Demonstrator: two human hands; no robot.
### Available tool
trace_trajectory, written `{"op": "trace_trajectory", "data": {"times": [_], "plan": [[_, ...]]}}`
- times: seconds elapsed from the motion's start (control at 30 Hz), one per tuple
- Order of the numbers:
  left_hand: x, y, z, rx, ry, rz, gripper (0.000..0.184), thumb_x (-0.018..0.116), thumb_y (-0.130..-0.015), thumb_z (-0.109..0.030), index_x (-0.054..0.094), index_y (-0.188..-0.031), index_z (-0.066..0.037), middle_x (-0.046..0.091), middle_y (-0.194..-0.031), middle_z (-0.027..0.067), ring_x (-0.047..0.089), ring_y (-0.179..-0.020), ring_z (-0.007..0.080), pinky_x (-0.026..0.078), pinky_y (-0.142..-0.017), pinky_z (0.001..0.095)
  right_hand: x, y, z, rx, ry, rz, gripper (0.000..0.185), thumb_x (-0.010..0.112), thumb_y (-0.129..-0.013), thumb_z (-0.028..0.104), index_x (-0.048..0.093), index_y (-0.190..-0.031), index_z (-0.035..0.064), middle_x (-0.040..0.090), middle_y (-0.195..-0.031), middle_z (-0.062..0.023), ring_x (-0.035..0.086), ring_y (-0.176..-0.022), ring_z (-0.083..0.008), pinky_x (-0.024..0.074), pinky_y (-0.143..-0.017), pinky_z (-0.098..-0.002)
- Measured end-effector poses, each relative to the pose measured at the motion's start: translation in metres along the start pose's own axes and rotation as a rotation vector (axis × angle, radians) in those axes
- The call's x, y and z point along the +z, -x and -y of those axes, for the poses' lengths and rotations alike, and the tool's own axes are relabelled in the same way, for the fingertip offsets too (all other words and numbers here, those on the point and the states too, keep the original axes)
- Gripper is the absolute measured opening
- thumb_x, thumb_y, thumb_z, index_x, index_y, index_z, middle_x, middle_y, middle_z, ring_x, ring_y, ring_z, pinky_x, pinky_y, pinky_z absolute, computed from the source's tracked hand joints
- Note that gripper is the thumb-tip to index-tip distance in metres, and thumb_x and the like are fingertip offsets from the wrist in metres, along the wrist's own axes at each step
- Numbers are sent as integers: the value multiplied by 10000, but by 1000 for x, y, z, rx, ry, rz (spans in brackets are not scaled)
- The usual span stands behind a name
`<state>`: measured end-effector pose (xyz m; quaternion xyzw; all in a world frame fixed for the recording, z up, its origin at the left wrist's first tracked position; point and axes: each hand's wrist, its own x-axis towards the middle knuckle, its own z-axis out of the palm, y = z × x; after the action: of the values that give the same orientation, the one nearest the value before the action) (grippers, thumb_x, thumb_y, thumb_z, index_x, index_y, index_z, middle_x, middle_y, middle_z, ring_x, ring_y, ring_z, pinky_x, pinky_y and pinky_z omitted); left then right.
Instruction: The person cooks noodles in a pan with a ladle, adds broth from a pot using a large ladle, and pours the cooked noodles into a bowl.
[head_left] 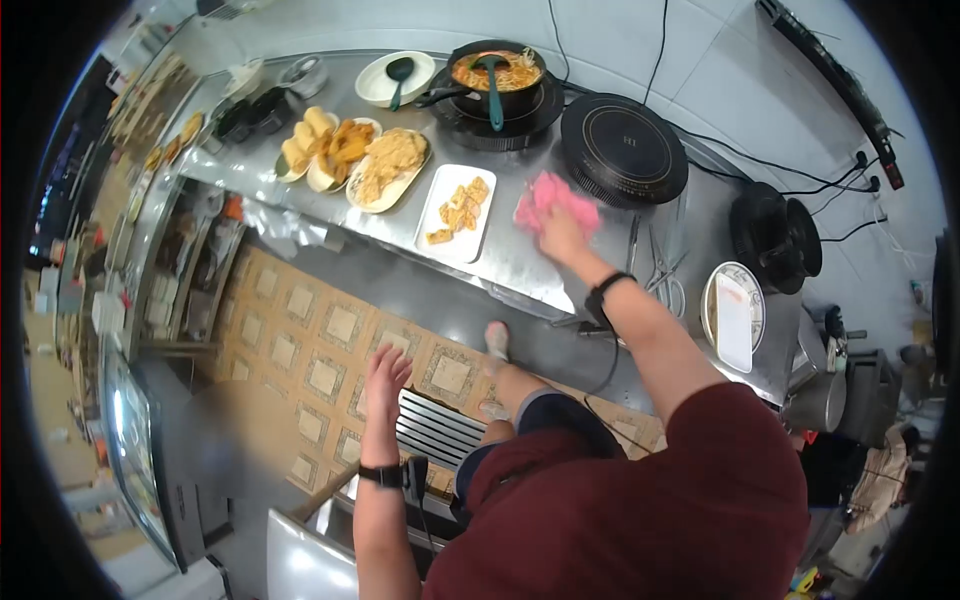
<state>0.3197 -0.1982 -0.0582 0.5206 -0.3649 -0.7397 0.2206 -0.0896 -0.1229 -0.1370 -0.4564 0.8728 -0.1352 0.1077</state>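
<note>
My right hand [563,236] presses a pink cloth [553,205] onto the steel counter [520,272], in front of a round black induction cooker [624,148]. Left of the cloth lies a white rectangular tray [437,222] with several fried pieces [461,211]. My left hand [387,377] hangs over the floor away from the counter, fingers apart and holding nothing. A black pan [513,101] with red soup and noodles sits on a second cooker, a green ladle [495,103] resting in it.
Plates of fried food [391,164] and a white bowl [371,87] with a dark green spoon stand at the left. Scissors [661,268] lie right of the cloth, before a bowl [711,312] holding a white tray. Black cables run along the wall.
</note>
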Motion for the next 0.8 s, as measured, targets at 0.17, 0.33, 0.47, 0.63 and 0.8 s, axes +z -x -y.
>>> {"op": "trace_trajectory", "data": {"times": [0.17,0.33,0.47,0.63,0.8], "plan": [[79,-121,-25,-183,22,128,435,510,-843,-188,346,-1213,-27,463,-1132,155,533,-953,245,463,-799,339,-22,24,15,-167,220,-176,457,577,-706,364,550,-1136,213,435,-1235,-121,335,-1166,-342,323,-897,-530],[104,-211,-15,-244,-57,195,418,496,-834,-127,329,-1204,-27,495,-1077,161,550,-912,249,491,-760,344,4,-46,17,-17,158,-313,483,518,-745,473,513,-1180,262,387,-1312,-70,275,-1220,-363,230,-934,-585],[85,-213,-24,-221,1,270,370,464,-837,-64,355,-1188,-20,510,-1078,154,554,-927,251,489,-811,371,13,-113,40,11,77,-275,462,504,-748,489,503,-1179,322,393,-1307,-46,275,-1214,-369,193,-947,-597],[16,-174,-108,-267,-146,214,372,478,-840,-75,384,-1192,3,528,-1109,141,560,-962,242,481,-817,359,22,-126,84,-73,16,-205,457,521,-723,512,518,-1152,355,405,-1298,-26,259,-1221,-371,195,-924,-613],[-44,-171,-176,-288,-281,214,296,477,-845,-70,442,-1135,-26,574,-1034,122,606,-856,211,527,-729,320,47,-58,127,-281,-61,-151,457,544,-696,526,534,-1123,364,435,-1260,-16,257,-1223,-368,207,-921,-602]]}}
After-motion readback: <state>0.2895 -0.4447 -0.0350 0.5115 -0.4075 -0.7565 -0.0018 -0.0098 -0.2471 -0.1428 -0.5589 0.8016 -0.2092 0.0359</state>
